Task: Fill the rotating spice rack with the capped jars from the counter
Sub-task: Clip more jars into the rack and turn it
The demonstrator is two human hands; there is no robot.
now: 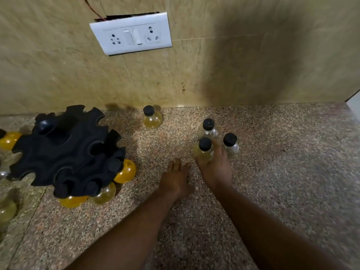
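Observation:
A black rotating spice rack (66, 149) stands at the left of the granite counter, with several yellow and clear round jars hanging in its lower slots (125, 171). My right hand (216, 168) grips a yellowish black-capped jar (203, 151) on the counter. Two clear capped jars stand just behind it, one (208, 130) farther back and one (230, 145) to the right. A fourth capped jar (152, 117) with pale yellow contents stands alone near the wall. My left hand (175, 177) hovers open, fingers straight, just left of the held jar.
A beige tiled wall rises behind the counter with a white socket plate (131, 34) on it. More jars show at the far left edge (6, 209). Speckled granite counter (272, 172) stretches to the right of the jars.

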